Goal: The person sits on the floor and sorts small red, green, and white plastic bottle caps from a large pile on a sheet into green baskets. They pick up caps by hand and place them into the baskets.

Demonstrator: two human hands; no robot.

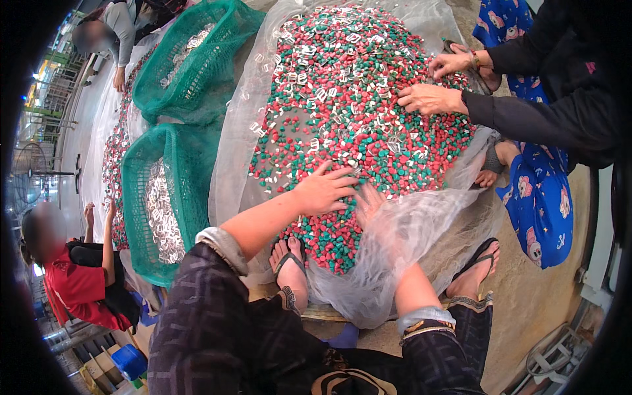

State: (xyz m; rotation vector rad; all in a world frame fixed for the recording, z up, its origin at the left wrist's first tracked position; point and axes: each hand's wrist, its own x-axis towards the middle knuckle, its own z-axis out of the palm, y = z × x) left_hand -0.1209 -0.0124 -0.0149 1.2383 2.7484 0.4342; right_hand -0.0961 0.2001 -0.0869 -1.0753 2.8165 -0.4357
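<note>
Left hand (324,191) flat, fingers spread, on the pellets (368,99); right hand (368,203) open, partly under the clear sheet (401,237)

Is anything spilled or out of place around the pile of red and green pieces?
Nothing stands out. The red and green pieces stay heaped on the clear plastic sheet. The left hand and right hand rest on the pile's near edge. The green mesh baskets stand upright.

Pellet heap (368,99): red and green, flecked with clear-white rings; sheet (395,243) beneath: translucent white; baskets (191,164): green mesh; neighbour's trousers (536,197): blue, cartoon print; own trousers (224,336): dark check.
</note>
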